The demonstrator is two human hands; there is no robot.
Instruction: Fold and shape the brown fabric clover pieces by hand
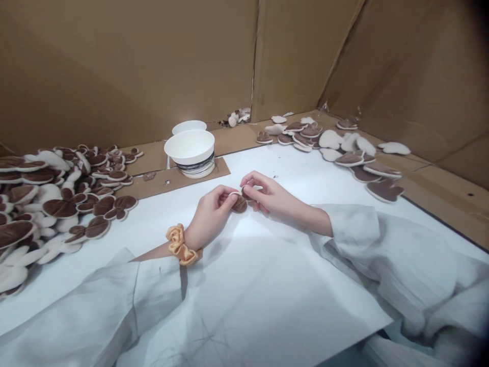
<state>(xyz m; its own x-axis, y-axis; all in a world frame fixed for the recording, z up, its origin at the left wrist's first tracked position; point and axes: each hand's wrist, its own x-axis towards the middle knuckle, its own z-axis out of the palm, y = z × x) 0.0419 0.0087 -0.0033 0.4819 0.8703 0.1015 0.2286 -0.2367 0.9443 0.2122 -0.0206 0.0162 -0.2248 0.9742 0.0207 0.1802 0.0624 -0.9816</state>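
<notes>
Over the white bench (pixel 305 176), near the black-banded cup (pixel 190 153), pinched a brown piece (pixel 239 205) in the fingers of left hand (pixel 211 211) and right hand (pixel 272 197).

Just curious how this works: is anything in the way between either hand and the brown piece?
Nothing visible: the left hand and right hand both have fingers on the brown piece. The front cup stands beyond, leftward.
</notes>
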